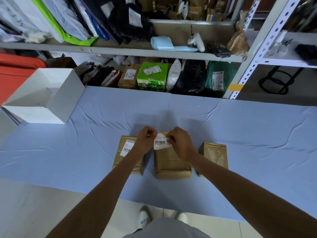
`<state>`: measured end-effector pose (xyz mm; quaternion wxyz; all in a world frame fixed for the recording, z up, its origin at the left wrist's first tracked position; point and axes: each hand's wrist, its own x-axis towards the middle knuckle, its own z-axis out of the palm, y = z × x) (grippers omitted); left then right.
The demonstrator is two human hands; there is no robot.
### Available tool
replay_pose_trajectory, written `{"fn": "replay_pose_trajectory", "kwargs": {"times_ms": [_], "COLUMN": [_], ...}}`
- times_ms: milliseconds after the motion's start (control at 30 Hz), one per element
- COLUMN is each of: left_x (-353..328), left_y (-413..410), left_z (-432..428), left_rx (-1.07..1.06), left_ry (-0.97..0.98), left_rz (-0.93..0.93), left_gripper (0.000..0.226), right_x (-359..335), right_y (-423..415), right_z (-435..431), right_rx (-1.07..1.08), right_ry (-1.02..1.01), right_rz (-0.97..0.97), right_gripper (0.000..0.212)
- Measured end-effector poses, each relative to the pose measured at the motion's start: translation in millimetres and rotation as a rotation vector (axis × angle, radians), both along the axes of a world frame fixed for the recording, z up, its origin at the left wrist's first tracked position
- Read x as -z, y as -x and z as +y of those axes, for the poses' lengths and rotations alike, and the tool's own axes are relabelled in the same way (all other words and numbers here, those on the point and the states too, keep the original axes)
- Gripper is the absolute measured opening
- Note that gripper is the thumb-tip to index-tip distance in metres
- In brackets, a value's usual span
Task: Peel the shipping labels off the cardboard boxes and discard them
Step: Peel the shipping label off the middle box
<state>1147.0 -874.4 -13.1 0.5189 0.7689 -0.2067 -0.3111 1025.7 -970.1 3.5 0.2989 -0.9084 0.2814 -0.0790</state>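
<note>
- Our left hand (145, 140) pinches the upper left edge of the shipping label (160, 142), and our right hand (180, 143) pinches its right edge.
- The label lifts partly off the middle box (171, 164).
- The left box (120, 162) bears a second label (127, 147); the right box (215, 155) shows bare cardboard.
- All three boxes sit on the blue cloth (240, 126).

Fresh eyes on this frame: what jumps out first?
Dead centre on the blue cloth, the left hand and right hand pinch a white barcode label at the far end of the middle cardboard box. The left box beside it carries a stuck-on label, while the right box shows a bare top. A white open bin sits at the cloth's far left corner.
</note>
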Motion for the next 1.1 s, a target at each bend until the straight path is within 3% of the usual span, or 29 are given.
{"fn": "replay_pose_trajectory", "kwargs": {"times_ms": [233, 400, 600, 700, 933, 1100], "left_x": [0, -4, -1, 1, 3, 2], "left_y": [0, -1, 2, 0, -3, -2], "left_z": [13, 15, 12, 12, 13, 15], "left_rx": [0.108, 0.254, 0.283, 0.251, 0.099, 0.121], "left_ry": [0.143, 0.190, 0.203, 0.208, 0.173, 0.150], "left_rz": [0.092, 0.095, -0.116, -0.184, -0.172, -0.163], "left_gripper": [0.025, 0.043, 0.030, 0.024, 0.018, 0.012], "right_x": [-1, 4, -2, -3, -5, 0], "right_y": [-4, -8, -7, -6, -10, -10], "right_z": [-1, -3, 0, 0, 6, 2], "right_rx": [0.015, 0.121, 0.154, 0.138, 0.148, 0.123], "right_ry": [-0.083, -0.159, -0.289, -0.340, -0.421, -0.410], "right_rz": [-0.079, -0.084, -0.180, -0.233, -0.221, -0.226], "right_gripper": [0.009, 0.010, 0.004, 0.013, 0.006, 0.003]}}
